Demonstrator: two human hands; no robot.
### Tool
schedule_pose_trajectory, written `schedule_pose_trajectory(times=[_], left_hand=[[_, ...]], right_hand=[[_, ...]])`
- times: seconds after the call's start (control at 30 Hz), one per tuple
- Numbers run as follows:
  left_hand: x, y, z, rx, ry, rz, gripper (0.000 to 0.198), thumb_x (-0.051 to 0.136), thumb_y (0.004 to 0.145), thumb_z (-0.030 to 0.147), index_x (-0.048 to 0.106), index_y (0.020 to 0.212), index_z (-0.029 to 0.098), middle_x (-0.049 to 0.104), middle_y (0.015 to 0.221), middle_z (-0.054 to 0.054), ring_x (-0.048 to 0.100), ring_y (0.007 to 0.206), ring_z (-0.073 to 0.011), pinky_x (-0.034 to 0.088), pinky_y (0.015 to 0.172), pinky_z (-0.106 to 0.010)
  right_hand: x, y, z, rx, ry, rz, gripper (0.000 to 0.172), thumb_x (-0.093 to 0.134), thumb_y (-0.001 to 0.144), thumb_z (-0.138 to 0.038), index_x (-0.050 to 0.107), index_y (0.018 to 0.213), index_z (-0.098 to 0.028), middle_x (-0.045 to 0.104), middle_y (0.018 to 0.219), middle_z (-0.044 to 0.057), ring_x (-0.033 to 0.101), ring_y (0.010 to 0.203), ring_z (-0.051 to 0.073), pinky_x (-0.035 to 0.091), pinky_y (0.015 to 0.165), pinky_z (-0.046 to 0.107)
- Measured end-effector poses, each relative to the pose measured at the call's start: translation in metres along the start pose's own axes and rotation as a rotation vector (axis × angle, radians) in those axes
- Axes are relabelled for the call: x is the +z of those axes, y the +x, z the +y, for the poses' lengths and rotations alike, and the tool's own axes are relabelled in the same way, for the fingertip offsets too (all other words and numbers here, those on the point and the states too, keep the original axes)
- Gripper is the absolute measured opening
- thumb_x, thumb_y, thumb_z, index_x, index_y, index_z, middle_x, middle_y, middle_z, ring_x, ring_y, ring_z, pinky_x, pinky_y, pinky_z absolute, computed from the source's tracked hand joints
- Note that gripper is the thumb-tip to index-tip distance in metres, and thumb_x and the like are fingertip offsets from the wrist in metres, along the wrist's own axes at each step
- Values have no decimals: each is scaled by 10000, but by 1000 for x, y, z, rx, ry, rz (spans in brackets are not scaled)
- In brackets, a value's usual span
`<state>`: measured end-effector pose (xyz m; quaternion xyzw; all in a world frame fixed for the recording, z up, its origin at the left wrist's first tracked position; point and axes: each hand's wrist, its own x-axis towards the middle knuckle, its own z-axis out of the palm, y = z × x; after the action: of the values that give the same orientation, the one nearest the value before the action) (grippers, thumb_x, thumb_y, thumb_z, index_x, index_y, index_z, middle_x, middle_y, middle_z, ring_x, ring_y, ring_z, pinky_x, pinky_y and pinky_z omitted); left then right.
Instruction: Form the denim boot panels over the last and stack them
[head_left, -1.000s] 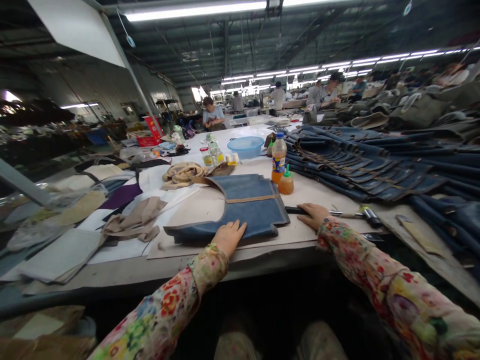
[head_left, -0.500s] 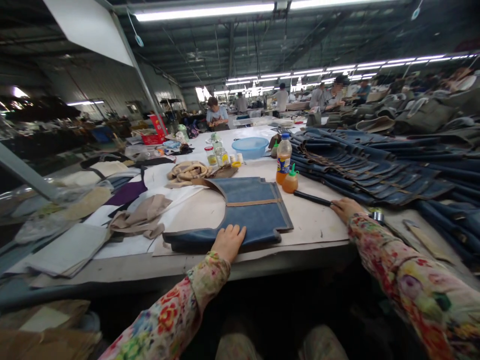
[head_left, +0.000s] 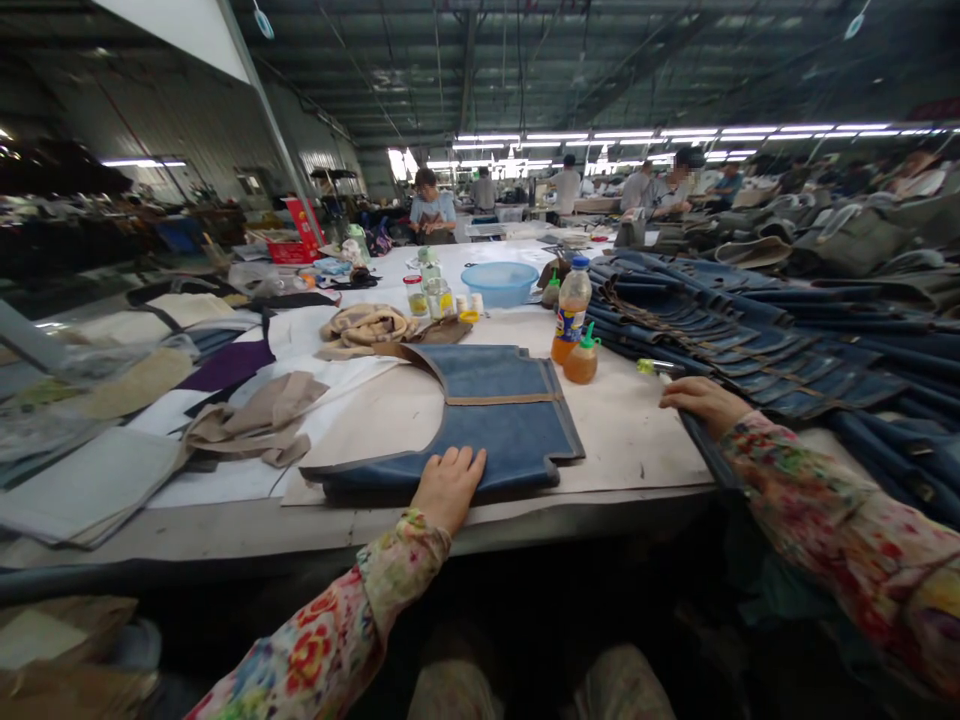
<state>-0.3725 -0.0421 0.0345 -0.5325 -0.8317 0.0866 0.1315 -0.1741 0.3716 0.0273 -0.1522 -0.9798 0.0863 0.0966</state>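
A dark blue, leather-like cut piece (head_left: 510, 375) with a brown strip across it and a curved cutout lies on the table in front of me. My left hand (head_left: 450, 487) rests flat on its near edge, fingers stretched out. To the right, my right hand (head_left: 705, 402) is closed around a black-handled hammer (head_left: 699, 440). Its shiny head (head_left: 655, 367) sticks out past the fingers at the far left, and the handle slants down towards the table's front edge. Part of the handle is hidden under the hand and sleeve.
A drink bottle (head_left: 571, 312) and a green-tipped squeeze bottle (head_left: 583, 357) stand behind the blue piece. Overlapping blue pieces (head_left: 720, 310) are heaped at right. A blue basin (head_left: 499, 285), jars (head_left: 439, 298) and brown cloth scraps (head_left: 259, 420) lie around. People work farther back.
The hammer has turned in my right hand: its head was at the right and now points away to the left, with the handle towards me. My left hand stays on the blue piece.
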Motion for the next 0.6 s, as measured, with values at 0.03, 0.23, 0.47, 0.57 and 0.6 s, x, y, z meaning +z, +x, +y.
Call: schedule_pose_trajectory(times=[0.03, 0.23, 0.47, 0.57, 0.6], left_hand=[[0, 0, 0, -2, 2, 2, 421, 315, 862, 107, 429, 1258, 197, 531, 1097, -104, 455, 924, -217, 379, 723, -354], [4, -2, 1, -11, -8, 39, 413, 326, 864, 111, 440, 1251, 200, 541, 1103, -95, 470, 913, -217, 383, 724, -357], [12, -7, 0, -47, -127, 109, 396, 356, 861, 131, 483, 1225, 222, 556, 1157, -59, 490, 949, -198, 389, 783, -344], [13, -7, -1, -57, -166, 128, 389, 372, 855, 145, 491, 1220, 214, 563, 1161, -41, 489, 966, -202, 387, 799, -351], [14, -7, -1, -61, -175, 133, 391, 379, 850, 143, 493, 1218, 213, 565, 1160, -37, 488, 968, -201, 385, 801, -353]], right_hand=[[4, -1, -2, 10, 33, -29, 341, 404, 736, -144, 638, 970, -228, 554, 1154, 74, 456, 1121, 203, 324, 979, 388], [9, 15, -5, 141, 101, -120, 299, 489, 597, -67, 671, 792, -203, 635, 1004, 87, 550, 1018, 216, 385, 945, 358], [11, 100, -40, 380, 197, 44, 534, 527, 746, -371, 466, 1230, -153, 589, 1107, 99, 573, 964, 221, 428, 884, 347], [32, 137, -64, 474, 261, 146, 765, 560, 709, -504, 322, 1301, -82, 513, 1198, 163, 546, 1017, 227, 439, 863, 316], [39, 147, -71, 495, 282, 175, 803, 568, 697, -527, 299, 1303, -74, 496, 1211, 173, 538, 1031, 222, 440, 859, 298]])
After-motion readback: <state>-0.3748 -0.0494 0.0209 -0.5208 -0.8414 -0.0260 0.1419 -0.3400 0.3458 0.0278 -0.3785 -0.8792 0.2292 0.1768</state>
